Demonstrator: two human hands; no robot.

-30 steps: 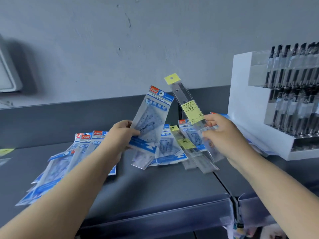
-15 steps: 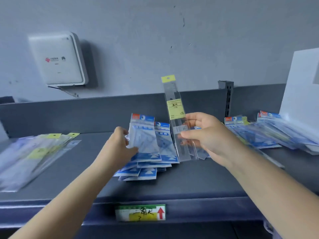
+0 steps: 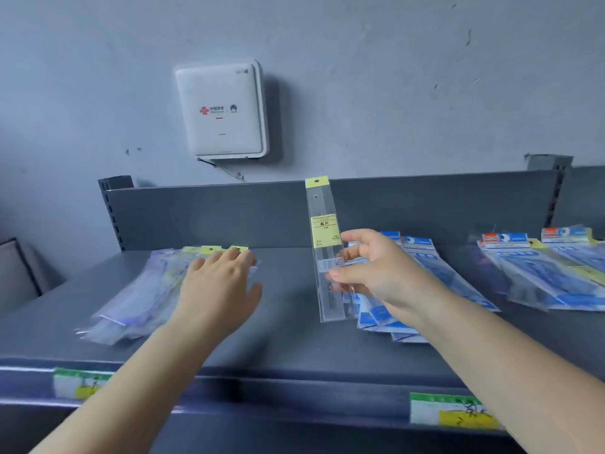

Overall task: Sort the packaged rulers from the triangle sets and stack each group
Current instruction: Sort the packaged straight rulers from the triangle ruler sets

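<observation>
A person is standing at a grey metal shelf (image 3: 294, 339), seen from above through both bare forearms. The right hand (image 3: 383, 276) is holding one packaged ruler (image 3: 324, 257) upright above the middle of the shelf, pinching its clear sleeve between thumb and curled fingers about halfway down. The ruler's yellow hanging tab is pointing up toward the shelf's back wall, and a yellow label is sitting just above the fingers.

The left hand (image 3: 219, 283) is reaching out flat, palm down, with fingers straight and spread, gripping nothing. Its fingertips are lying over the right side of the pile of packaged rulers (image 3: 140, 296), which is resting toward the left edge of the shelf, yellow tabs pointing to the back wall. Whether the palm is pressing on the pile cannot be told.

Behind and below the right hand, a stack of blue triangle sets (image 3: 422, 280) is lying near the middle of the shelf. A second, looser heap of blue packs (image 3: 550, 273) is lying toward the right edge, well apart from the rulers.

Two green and yellow price labels (image 3: 448, 409) are sitting on the shelf's front edge. A white wall box (image 3: 222, 109) is hanging on the grey wall above.
</observation>
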